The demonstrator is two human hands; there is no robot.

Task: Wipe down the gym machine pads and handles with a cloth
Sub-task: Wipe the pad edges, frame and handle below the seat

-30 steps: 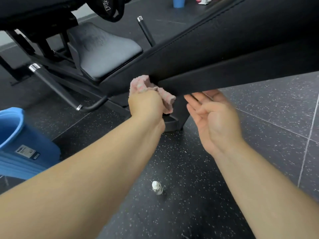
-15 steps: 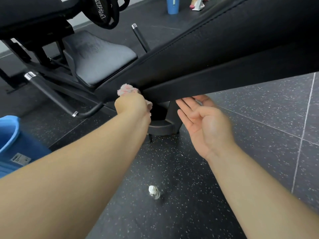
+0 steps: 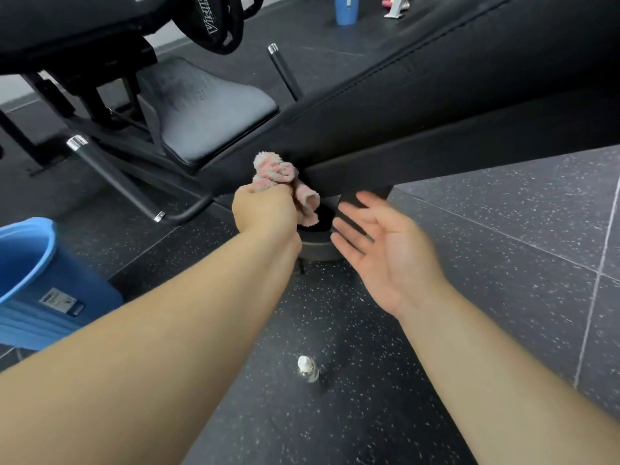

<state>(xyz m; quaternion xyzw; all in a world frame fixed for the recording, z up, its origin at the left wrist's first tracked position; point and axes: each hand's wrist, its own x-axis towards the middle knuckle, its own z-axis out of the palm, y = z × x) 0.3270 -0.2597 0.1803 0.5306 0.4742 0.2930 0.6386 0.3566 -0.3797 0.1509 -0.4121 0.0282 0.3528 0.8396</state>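
Closest in, below and between both wrists, a small white-capped bottle (image 3: 308,368) upright on the speckled rubber floor (image 3: 503,246). Off to the left of the left forearm, a blue bucket (image 3: 30,263) with a label on its side. Further out, left hand (image 3: 265,209) fisted tight round a bunched pink-and-white cloth (image 3: 278,176), back of the hand toward the camera, cloth pushed against the lower edge of the long black pad (image 3: 436,122) just above the fist, one loose end hanging on the side toward the right hand. Just right of it, right hand (image 3: 382,250) spread wide, palm showing, fingers straight and apart, holding nothing, fingertips close under the same pad; contact with the machine not clear. Behind and between the two hands, the machine's round grey base foot (image 3: 318,250) on the floor. Beyond the left hand and to its left, a black handle (image 3: 114,179) with chrome ends, then the black seat pad (image 3: 208,109) past it. Farther still, a second chrome-tipped handle (image 3: 283,70), a black weight plate (image 3: 214,25) with white lettering, and a blue cup (image 3: 345,8) at the far edge
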